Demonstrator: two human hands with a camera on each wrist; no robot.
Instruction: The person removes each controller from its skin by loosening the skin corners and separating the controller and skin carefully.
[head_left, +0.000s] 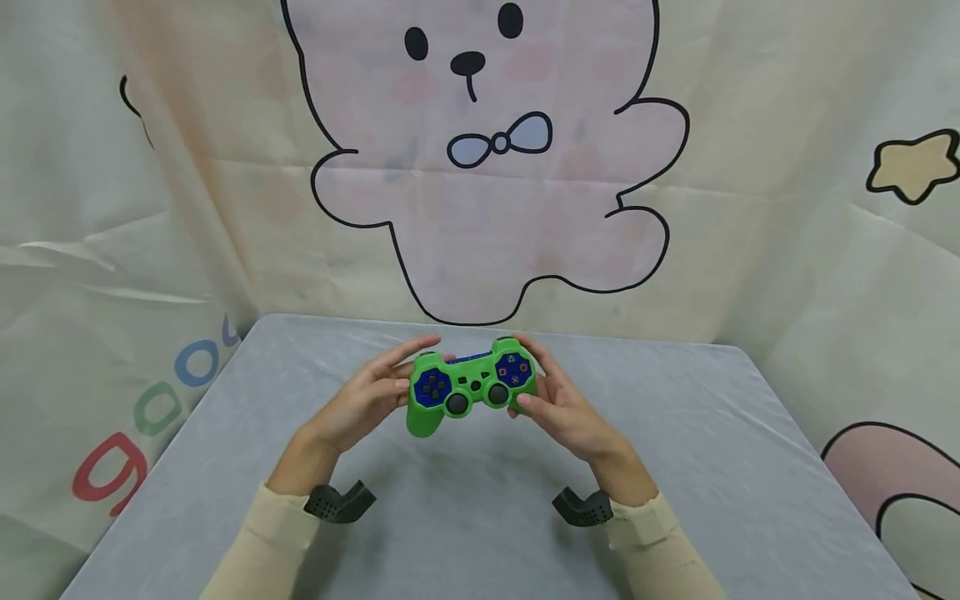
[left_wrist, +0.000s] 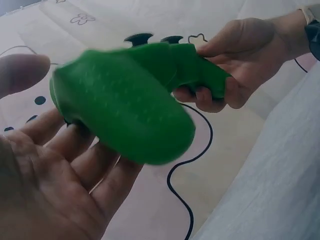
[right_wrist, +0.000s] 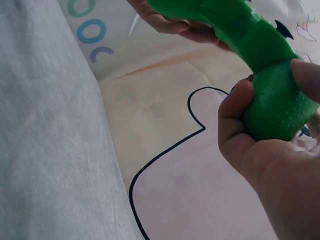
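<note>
A green game controller (head_left: 474, 385) with dark blue button panels and two black thumbsticks is held up above the table, tilted a little. My right hand (head_left: 558, 408) grips its right handle, fingers curled round behind and thumb on the front; the right wrist view shows this right hand (right_wrist: 270, 150) wrapped round the dotted handle. At the other end, my left hand (head_left: 367, 396) has its fingers spread behind the controller. In the left wrist view, those left fingers (left_wrist: 107, 175) are nearly straight against the left handle, and the thumb stands off it.
A table (head_left: 465, 500) covered in pale blue-grey cloth lies below the hands. Behind it hangs a curtain (head_left: 720, 225) printed with a bear outline, and more printed cloth stands at both sides. Each wrist carries a black strap mount (head_left: 341, 503).
</note>
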